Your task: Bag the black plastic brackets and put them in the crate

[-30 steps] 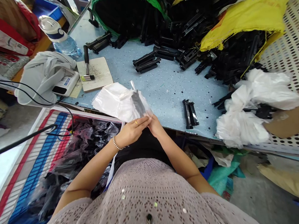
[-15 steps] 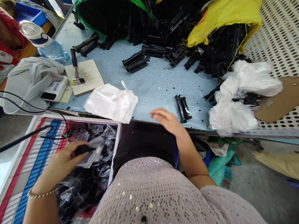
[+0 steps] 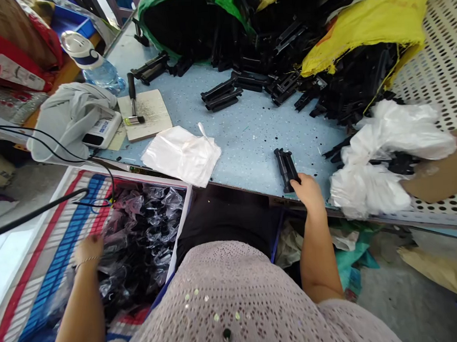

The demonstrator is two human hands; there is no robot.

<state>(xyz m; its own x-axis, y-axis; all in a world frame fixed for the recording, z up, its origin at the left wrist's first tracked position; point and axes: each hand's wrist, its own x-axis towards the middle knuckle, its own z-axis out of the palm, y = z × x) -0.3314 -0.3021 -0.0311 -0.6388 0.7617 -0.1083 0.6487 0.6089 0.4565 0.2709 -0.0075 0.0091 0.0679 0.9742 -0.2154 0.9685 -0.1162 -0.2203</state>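
Note:
My right hand (image 3: 308,191) is closed on the near end of a pair of long black parts (image 3: 285,164), which lies side by side at the front edge of the blue table (image 3: 246,139). Thumb and fingers pinch it there. My left hand (image 3: 88,249) is over the left side of a box lined with striped cloth (image 3: 68,225). Motion smears its fingers, so I cannot make out whether it holds anything. Clear bags with black parts (image 3: 151,236) fill the box beside it. A stack of thin white plastic bags (image 3: 184,155) lies at the table edge between my hands.
Black parts spill from a green sack (image 3: 154,4) and a yellow sack (image 3: 374,23) at the back. A brush (image 3: 133,102) rests on a board (image 3: 158,113), near a water bottle (image 3: 96,70). White crumpled bags (image 3: 370,184) sit right, by a perforated basket (image 3: 448,78).
My right hand has moved right and taken hold of the black parts. My left hand, which held a bagged black part, has moved down and left over the box. The view has shifted slightly.

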